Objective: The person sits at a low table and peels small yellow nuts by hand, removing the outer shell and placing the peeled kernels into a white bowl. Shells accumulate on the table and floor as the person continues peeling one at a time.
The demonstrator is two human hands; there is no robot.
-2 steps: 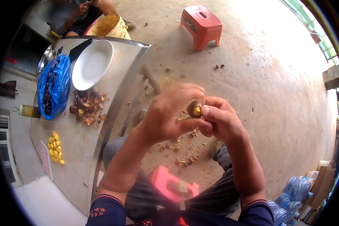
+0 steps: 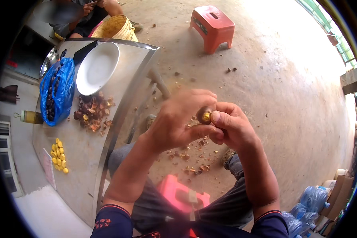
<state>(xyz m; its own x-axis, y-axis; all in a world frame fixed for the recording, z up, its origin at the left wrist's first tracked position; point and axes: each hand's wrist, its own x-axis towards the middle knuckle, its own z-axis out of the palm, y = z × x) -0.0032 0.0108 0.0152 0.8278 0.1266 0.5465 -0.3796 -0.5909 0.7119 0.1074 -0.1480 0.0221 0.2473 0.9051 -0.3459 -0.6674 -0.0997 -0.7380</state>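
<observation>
Where yellow flesh shows: brown nut (image 2: pixel 204 115), above the floor (image 2: pixel 281 111).
Right hand (image 2: pixel 235 122): pinches it.
Left hand (image 2: pixel 172 119): curls around it; whether gripping, cannot tell.
Tabletop (image 2: pixel 81 154): peeled yellow nuts (image 2: pixel 61 157), shell pieces (image 2: pixel 94 109).

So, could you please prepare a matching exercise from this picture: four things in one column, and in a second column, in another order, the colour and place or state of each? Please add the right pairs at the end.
Column one
1. plate
2. single nut
3. bag
4. far stool

Column two
A. blue, with dark nuts inside
B. red, standing on the floor
C. white, lying on the table
D. brown with a yellow patch, in the right hand

Right pairs: 1-C, 2-D, 3-A, 4-B
</observation>
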